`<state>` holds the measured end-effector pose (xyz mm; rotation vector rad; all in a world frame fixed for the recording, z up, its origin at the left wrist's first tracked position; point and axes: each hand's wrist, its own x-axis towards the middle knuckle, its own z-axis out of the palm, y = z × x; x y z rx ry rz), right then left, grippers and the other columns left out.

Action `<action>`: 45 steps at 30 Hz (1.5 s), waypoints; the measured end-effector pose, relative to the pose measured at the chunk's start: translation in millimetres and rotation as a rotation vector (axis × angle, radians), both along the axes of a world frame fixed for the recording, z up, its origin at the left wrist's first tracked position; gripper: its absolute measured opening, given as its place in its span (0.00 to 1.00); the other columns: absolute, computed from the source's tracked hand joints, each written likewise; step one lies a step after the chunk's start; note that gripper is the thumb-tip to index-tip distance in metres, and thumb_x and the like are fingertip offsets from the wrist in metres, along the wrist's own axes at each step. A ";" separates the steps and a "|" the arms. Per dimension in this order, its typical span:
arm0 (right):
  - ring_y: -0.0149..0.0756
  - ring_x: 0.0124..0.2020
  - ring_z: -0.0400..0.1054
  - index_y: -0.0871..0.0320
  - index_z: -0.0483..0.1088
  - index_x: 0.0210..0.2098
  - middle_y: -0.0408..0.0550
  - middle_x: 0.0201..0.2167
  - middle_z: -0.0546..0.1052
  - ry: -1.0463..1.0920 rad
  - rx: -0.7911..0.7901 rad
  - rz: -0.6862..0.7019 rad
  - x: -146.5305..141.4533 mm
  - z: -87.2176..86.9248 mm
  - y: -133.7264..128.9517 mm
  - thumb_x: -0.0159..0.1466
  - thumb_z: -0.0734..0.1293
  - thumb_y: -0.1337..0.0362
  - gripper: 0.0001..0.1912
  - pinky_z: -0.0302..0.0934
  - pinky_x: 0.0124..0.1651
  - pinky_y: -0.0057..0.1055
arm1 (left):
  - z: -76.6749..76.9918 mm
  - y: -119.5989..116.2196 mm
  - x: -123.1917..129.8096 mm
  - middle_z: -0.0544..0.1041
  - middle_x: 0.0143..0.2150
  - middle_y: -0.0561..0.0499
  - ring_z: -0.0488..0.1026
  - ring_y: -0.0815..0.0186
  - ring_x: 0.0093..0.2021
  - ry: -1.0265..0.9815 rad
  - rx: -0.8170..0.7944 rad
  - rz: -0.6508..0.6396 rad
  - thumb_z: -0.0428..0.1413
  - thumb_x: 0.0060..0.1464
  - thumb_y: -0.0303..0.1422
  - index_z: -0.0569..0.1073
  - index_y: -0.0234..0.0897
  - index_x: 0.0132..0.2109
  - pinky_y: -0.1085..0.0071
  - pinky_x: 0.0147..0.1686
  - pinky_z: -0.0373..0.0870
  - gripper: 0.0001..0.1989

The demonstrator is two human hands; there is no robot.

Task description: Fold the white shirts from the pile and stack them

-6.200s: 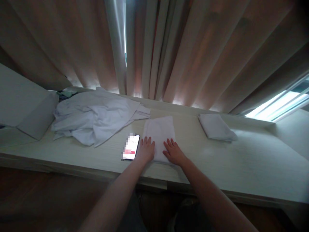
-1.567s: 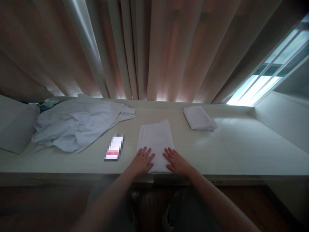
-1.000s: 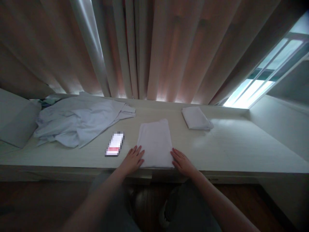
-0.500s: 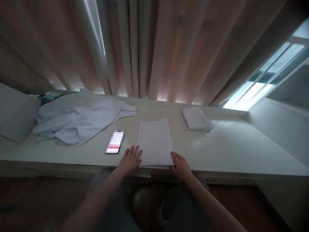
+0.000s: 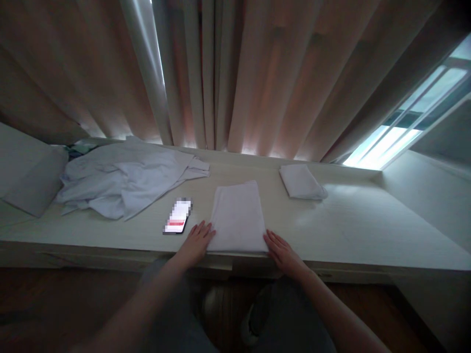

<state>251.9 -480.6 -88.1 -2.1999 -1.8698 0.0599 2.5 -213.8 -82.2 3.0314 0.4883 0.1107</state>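
Observation:
A folded white cloth [image 5: 238,218] lies flat on the pale table [image 5: 353,230], its near side along the front edge. My left hand [image 5: 198,241] rests at the cloth's near left corner, fingers extended and holding nothing. At the near right corner lies my right hand [image 5: 281,250], its fingers stretched out against the cloth's side, also without a grip. Left of the cloth is a phone [image 5: 178,215] with a lit, blurred screen. A smaller folded white cloth [image 5: 300,181] sits farther back on the right.
A large crumpled white cloth [image 5: 128,176] spreads over the left part of the table, beside a pale box-like object [image 5: 29,171] at the far left. Long curtains [image 5: 272,78] hang behind the table, and a window [image 5: 397,127] shows at the right.
Both hands have shifted slightly outward at the near corners of the folded cloth. The whole view has moved a little, and the cloths and phone keep their places on the table.

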 end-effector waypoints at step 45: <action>0.41 0.51 0.61 0.55 0.66 0.49 0.49 0.49 0.69 0.741 0.229 -0.191 0.6 34.2 26.7 0.63 0.53 0.53 0.21 0.53 0.54 0.43 | 57.7 4.1 7.1 0.75 0.45 0.50 0.68 0.61 0.47 -0.274 -0.990 0.190 0.46 0.51 0.41 0.73 0.36 0.44 0.64 0.51 0.60 0.19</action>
